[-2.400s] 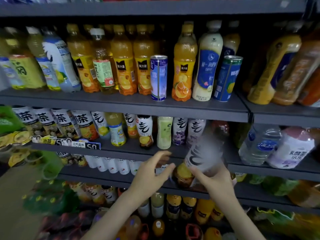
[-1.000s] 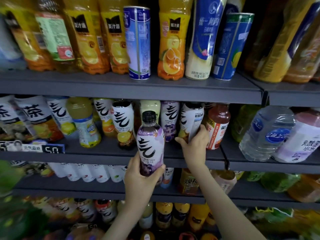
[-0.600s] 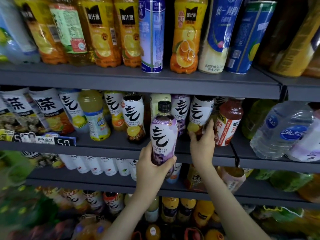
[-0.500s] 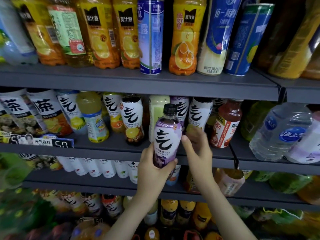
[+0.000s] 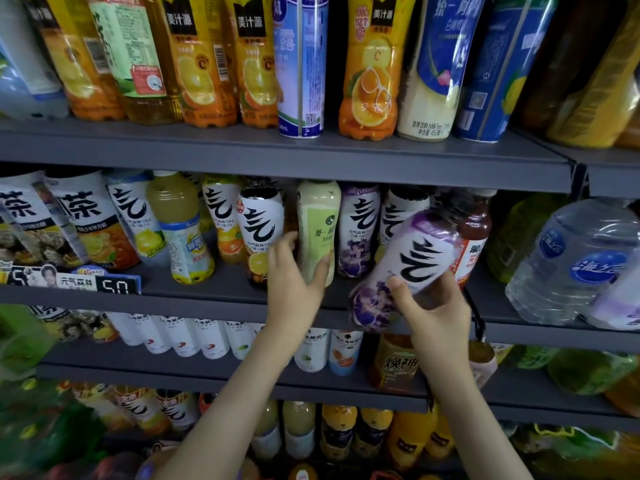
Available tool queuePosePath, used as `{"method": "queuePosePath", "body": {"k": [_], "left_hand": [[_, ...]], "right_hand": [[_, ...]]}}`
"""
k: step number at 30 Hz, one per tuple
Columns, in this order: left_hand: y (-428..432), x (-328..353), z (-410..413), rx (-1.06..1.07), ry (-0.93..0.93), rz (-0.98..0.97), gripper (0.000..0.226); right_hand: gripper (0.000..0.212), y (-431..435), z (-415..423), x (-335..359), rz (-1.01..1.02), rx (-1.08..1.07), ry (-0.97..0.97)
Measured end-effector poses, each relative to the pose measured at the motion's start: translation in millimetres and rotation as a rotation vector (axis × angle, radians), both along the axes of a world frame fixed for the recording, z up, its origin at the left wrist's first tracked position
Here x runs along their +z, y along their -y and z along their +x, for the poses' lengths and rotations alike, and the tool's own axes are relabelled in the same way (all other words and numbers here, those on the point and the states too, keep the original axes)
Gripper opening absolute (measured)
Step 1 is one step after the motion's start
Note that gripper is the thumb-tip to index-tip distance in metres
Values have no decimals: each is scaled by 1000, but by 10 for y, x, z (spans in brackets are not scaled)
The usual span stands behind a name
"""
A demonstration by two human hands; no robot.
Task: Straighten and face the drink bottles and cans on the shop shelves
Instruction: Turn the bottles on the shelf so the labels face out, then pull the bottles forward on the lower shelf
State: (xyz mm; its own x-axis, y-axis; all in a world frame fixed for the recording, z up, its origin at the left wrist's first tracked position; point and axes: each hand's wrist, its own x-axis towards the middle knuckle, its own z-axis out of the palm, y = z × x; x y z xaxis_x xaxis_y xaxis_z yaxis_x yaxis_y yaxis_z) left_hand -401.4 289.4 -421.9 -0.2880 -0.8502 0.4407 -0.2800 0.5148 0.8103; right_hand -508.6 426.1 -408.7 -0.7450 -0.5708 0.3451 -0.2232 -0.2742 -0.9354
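Your right hand (image 5: 437,308) grasps a purple-labelled bottle (image 5: 405,271), tilted with its cap toward the upper right, held just in front of the middle shelf (image 5: 221,299); its base hangs past the shelf's front lip, so it is not yet standing. Your left hand (image 5: 294,282) is loosely curled around the lower part of a pale green bottle (image 5: 317,223), thumb on its right side, fingers (image 5: 282,245) reaching between it and the white lemon-labelled bottle (image 5: 259,230) to its left; whether that hold is firm or only a touch, the view does not settle.

To do this step well, bring the purple-labelled bottle upright before it goes in; tilted as it is, its shoulder would likely knock the red-capped bottle (image 5: 476,230) just behind it. A matching purple bottle (image 5: 356,230) stands in the row beside the pale green one; the likely slot is in front of or next to it, though the gap itself is hidden behind your hand. Set the base down flat, slide rather than drop, and turn the large black character squarely outward, flush with its neighbours.

With the left hand, steady the pale green bottle while you shift it; it looks tall and narrow, so it may topple if pushed high; press low, near the base.
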Motion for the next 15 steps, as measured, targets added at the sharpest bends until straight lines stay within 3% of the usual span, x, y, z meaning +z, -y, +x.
{"method": "queuePosePath", "body": {"k": [3,5,9,15], "left_hand": [[44,33,-323,66,62,66,90],[106,19,-487,81,85,81,98],[178,-19,-495,191,83,43,73],[-252,-144,83,73,-77,14,56]], "right_hand": [[29,-12,-9,-42,-36,-80,-8],[32,-8,-22,-81,-38,-106,-27],[34,29,-9,-172,-37,-111,-22],[39,186,83,-219,-14,-74,53]]}}
